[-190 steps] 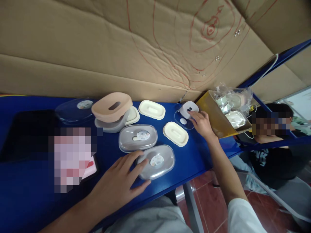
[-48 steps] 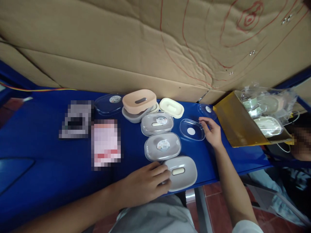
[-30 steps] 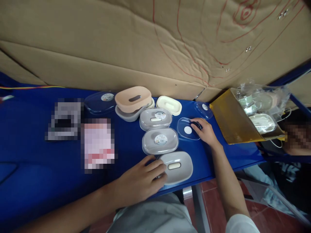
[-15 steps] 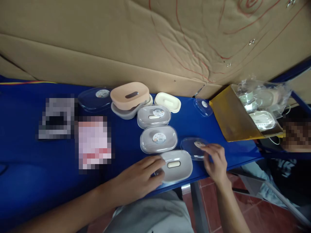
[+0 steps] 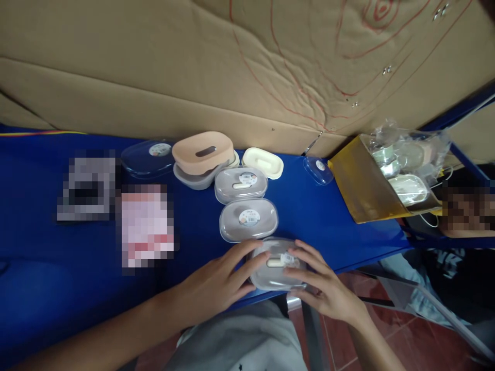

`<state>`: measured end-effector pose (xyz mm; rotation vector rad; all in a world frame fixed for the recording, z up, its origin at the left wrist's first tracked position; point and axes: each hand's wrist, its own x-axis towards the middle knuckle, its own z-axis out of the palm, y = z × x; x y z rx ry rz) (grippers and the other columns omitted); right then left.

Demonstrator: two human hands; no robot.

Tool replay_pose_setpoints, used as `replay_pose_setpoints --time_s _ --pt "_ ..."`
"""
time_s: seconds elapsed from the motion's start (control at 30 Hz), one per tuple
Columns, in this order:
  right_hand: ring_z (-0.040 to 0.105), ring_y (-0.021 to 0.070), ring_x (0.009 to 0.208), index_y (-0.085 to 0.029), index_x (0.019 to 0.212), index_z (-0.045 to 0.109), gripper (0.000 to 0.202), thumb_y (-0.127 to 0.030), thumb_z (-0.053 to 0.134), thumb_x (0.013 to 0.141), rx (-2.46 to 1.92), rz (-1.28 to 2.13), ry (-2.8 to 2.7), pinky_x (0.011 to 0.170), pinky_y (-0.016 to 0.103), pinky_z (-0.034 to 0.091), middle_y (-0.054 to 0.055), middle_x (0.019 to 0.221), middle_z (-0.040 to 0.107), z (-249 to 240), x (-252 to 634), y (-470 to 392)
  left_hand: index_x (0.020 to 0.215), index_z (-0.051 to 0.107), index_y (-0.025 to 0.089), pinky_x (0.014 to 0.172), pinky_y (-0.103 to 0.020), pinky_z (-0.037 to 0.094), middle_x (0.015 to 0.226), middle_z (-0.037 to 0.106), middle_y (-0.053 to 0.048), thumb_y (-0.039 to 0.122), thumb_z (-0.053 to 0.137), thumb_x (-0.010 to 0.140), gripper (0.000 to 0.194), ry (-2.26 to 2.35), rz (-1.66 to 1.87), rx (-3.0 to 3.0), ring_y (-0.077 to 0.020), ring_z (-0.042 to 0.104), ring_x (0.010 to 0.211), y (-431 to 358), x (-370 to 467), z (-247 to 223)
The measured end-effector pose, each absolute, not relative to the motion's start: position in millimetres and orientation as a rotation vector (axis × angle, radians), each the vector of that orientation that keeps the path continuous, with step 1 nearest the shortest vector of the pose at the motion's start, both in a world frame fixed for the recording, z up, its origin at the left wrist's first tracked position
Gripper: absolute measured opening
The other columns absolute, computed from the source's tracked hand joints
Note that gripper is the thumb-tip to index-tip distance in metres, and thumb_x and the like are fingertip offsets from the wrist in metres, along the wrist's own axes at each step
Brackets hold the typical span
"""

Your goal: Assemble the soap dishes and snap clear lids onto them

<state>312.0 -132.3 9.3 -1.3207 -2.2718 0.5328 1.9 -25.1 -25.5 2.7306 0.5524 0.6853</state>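
At the front edge of the blue table, a grey soap box (image 5: 260,273) has a clear lid (image 5: 284,248) with a round sticker over it. My left hand (image 5: 234,275) grips the box's left side, thumb low and fingertips on the rim. On the right side my right hand (image 5: 323,281) holds the lid's edge with its fingers spread along it. Whether the lid is fully seated cannot be made out. Just behind stands a lidded grey soap box (image 5: 235,229), and beyond it another lidded grey box (image 5: 222,193) with a cream bar inside.
Further back are a peach tray (image 5: 185,152) on a grey dish (image 5: 187,178), a cream dish (image 5: 266,164) and clear lids (image 5: 133,159). An open carton (image 5: 359,180) of bagged pieces stands right. Blurred items (image 5: 145,226) lie left. Another person (image 5: 460,278) is at far right.
My right hand has brought the clear lid leftward from the table onto the grey soap box. My left hand stays at the box's left side. The view has shifted slightly.
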Motion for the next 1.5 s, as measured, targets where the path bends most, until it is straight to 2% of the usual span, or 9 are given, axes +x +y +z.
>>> replay_pose_setpoints --time_s 0.1,0.47,0.7,0.9,1.0,1.07,1.13,1.27,1.5 --pt "0.035 0.0279 0.167 -0.035 0.151 0.066 0.046 -0.022 0.068 0.106 -1.293 0.478 -2.39 0.132 0.057 0.045 0.002 0.17 0.053 14 306 -128 0.159 0.05 0.017 0.092 -0.029 0.063 0.153 0.062 -0.016 0.031 0.054 0.113 0.048 0.54 0.675 2.773 -0.025 0.063 0.137 -26 3 -24" --pt "0.036 0.0351 0.165 -0.03 0.164 0.052 0.069 -0.054 0.073 0.103 -1.211 -0.056 -2.337 0.128 0.061 0.048 0.01 0.171 0.051 -39 303 -138 0.153 0.057 0.016 0.113 -0.035 0.056 0.155 0.062 -0.015 0.028 0.058 0.111 0.043 0.465 0.678 2.817 -0.0255 0.058 0.145 -20 6 -21" --pt "0.04 0.0422 0.162 -0.028 0.171 0.043 0.076 -0.049 0.072 0.104 -1.292 -0.039 -2.209 0.123 0.067 0.051 0.01 0.181 0.031 -37 296 -142 0.156 0.055 0.017 0.117 -0.044 0.056 0.162 0.055 -0.019 0.027 0.064 0.108 0.05 0.426 0.712 2.796 -0.0304 0.057 0.147 -20 6 -26" --pt "0.042 0.0421 0.161 -0.03 0.17 0.044 0.07 -0.052 0.066 0.107 -1.313 -0.023 -2.207 0.119 0.066 0.057 0.01 0.179 0.036 -38 296 -148 0.149 0.061 0.018 0.112 -0.042 0.058 0.153 0.06 -0.018 0.022 0.064 0.107 0.042 0.426 0.738 2.783 -0.0288 0.063 0.138 -19 7 -22" --pt "0.05 0.038 0.157 -0.032 0.171 0.042 0.063 -0.056 0.047 0.113 -1.312 0.091 -2.261 0.12 0.064 0.056 0.01 0.169 0.053 -24 319 -132 0.146 0.062 0.02 0.109 -0.039 0.058 0.146 0.064 -0.015 0.025 0.063 0.108 0.039 0.453 0.753 2.798 -0.0271 0.064 0.133 -18 6 -20" --pt "0.054 0.0351 0.155 -0.035 0.172 0.039 0.059 -0.049 0.042 0.115 -1.444 0.084 -2.177 0.123 0.064 0.052 0.009 0.162 0.061 -12 346 -103 0.147 0.062 0.021 0.108 -0.041 0.056 0.145 0.064 -0.015 0.031 0.066 0.107 0.041 0.437 0.764 2.828 -0.0281 0.064 0.13 -17 5 -18" --pt "0.052 0.0332 0.156 -0.036 0.171 0.04 0.057 -0.042 0.046 0.115 -1.689 -0.068 -1.986 0.128 0.063 0.046 0.009 0.164 0.059 -3 379 -62 0.145 0.063 0.021 0.108 -0.043 0.055 0.141 0.065 -0.015 0.037 0.069 0.106 0.043 0.397 0.783 2.86 -0.0288 0.064 0.126 -16 5 -17" --pt "0.033 0.039 0.166 -0.018 0.171 0.037 0.071 -0.055 0.047 0.111 -1.991 -0.184 -1.877 0.132 0.067 0.033 0.02 0.175 0.041 -9 433 20 0.132 0.067 0.02 0.106 -0.043 0.052 0.131 0.068 -0.013 0.038 0.071 0.104 0.034 0.346 0.834 2.909 -0.0287 0.064 0.12 -16 6 -14" --pt "0.044 0.0444 0.158 -0.017 0.155 0.058 0.063 -0.06 0.049 0.11 -2.049 -0.16 -1.898 0.128 0.07 0.037 0.022 0.162 0.056 -38 442 10 0.132 0.069 0.019 0.111 -0.047 0.045 0.133 0.071 -0.013 0.04 0.072 0.104 0.034 0.425 0.731 3.086 -0.0296 0.065 0.121 -30 18 -7"
